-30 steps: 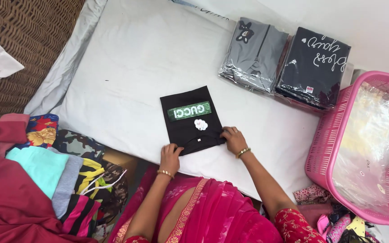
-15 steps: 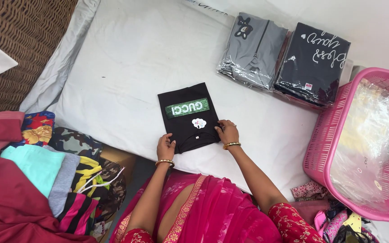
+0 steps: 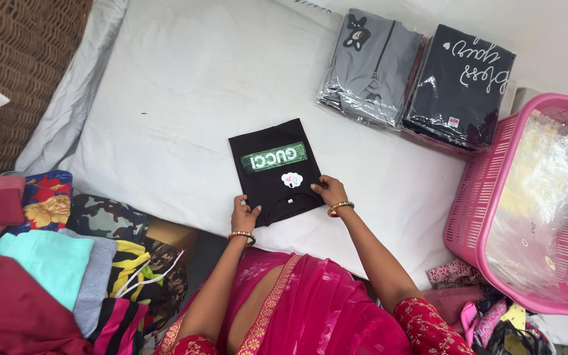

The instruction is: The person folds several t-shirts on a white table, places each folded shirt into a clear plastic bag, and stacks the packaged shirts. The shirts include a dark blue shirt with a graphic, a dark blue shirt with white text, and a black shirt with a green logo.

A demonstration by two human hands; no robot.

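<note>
Nearest the camera, both hands rest on the near edge of a folded black T-shirt [image 3: 275, 169] lying flat on the white sheet [image 3: 165, 98]. The left hand [image 3: 244, 215] pinches its near left corner with fingers curled onto the cloth; the right hand [image 3: 329, 191] presses its near right corner, fingers spread flat. Folding looks finished: the shirt is a neat rectangle, green printed band and small white patch facing up, neckline toward the person. It is not yet wrapped, judging by the bagged grey [image 3: 369, 69] and black shirts [image 3: 461, 85] beyond it. Right of the shirt stands a pink basket [image 3: 478, 197] of clear bags
</note>
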